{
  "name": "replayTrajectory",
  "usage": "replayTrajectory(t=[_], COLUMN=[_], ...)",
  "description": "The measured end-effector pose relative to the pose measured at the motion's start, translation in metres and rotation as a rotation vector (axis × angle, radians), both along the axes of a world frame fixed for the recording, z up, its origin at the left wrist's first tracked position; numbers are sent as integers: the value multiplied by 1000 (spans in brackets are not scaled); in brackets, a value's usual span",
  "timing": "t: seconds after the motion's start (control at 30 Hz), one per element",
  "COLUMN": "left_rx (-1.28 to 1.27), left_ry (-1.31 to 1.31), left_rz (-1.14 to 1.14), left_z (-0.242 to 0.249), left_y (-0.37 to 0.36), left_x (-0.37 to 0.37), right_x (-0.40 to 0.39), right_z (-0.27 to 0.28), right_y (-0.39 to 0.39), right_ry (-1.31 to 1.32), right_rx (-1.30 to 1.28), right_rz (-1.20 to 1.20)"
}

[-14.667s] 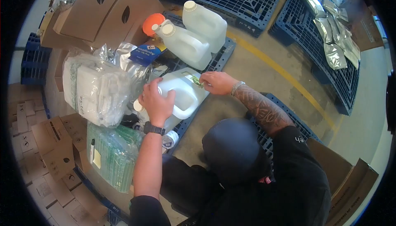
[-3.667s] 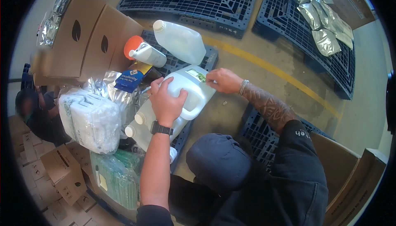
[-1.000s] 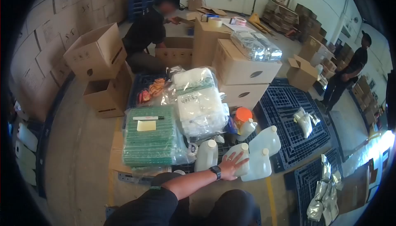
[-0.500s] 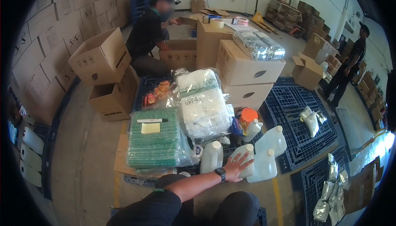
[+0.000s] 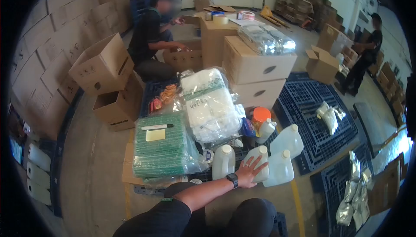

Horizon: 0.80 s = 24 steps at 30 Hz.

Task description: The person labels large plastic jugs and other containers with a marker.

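Observation:
My left hand (image 5: 249, 173), with a watch at the wrist, lies with its fingers spread against the front of a white-capped jug (image 5: 261, 150). Another jug (image 5: 223, 161) stands to its left, and two more, a front one (image 5: 279, 170) and a rear one (image 5: 287, 141), to its right. Behind them are a small bottle (image 5: 266, 131) and an orange-lidded tub (image 5: 261, 115). Left of the jugs lies a bagged green stack (image 5: 158, 157) with a marker (image 5: 157, 127) and a yellow note (image 5: 155, 135) on top. A bagged white bundle (image 5: 210, 107) is beside it. My right hand is out of view.
White boxes (image 5: 255, 64) are stacked behind the bundle. Open cartons (image 5: 102, 66) stand at the left. A crouching co-worker (image 5: 149, 38) is behind them; another person (image 5: 366, 57) stands at the right. Blue pallets (image 5: 318, 124) hold silver pouches (image 5: 355, 193).
The view has shifted slightly. My left hand remains on the jug. The crouching co-worker's lower hand has risen out of the box, and the person at the right now reaches toward the cartons.

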<state>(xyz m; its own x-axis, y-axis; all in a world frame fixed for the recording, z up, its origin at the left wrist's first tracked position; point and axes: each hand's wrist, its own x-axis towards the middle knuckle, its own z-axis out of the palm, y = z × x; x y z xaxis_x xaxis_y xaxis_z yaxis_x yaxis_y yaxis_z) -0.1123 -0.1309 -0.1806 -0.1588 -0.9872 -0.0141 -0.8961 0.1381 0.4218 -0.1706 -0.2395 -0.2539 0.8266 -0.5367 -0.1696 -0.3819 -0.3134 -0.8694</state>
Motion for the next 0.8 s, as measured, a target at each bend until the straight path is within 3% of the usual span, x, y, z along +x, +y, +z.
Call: replayTrajectory(t=[0.13,0.27,0.37,0.43,0.5,0.6,0.63,0.67,0.7,0.8], left_rx=[-63,-168,-214,-251,-294,-277,-258,-242,-243,-247], left_ry=[30,-17,32,134,237,215,53,-105,-104,-28], left_rz=[7,-12,-15,-26,-3,107,58,5,-4,2], left_z=[-21,-13,-10,-7,-3,12,21,25,21,4], left_y=[-4,-1,-1,-2,0,1,0,-4,-6,-9], left_x=[2,5,4,2,-4,-8,-8,-10,-10,-16], right_x=[-67,-165,-194,-201,-211,-224,-218,-209,-200,-187], right_z=[-23,-52,-48,-4,-3,-36,-42,-48,-50,-57], right_y=[37,136,137,107,80,44,40,35,33,26], right_ry=[53,153,189,76,-165,7,1,-117,-232,-214], right_rx=[89,259,289,219,-103,-297,-294,-115,65,109], right_rz=[-286,-697,-867,-1065,-1065,-888,-888,-896,-903,-902])
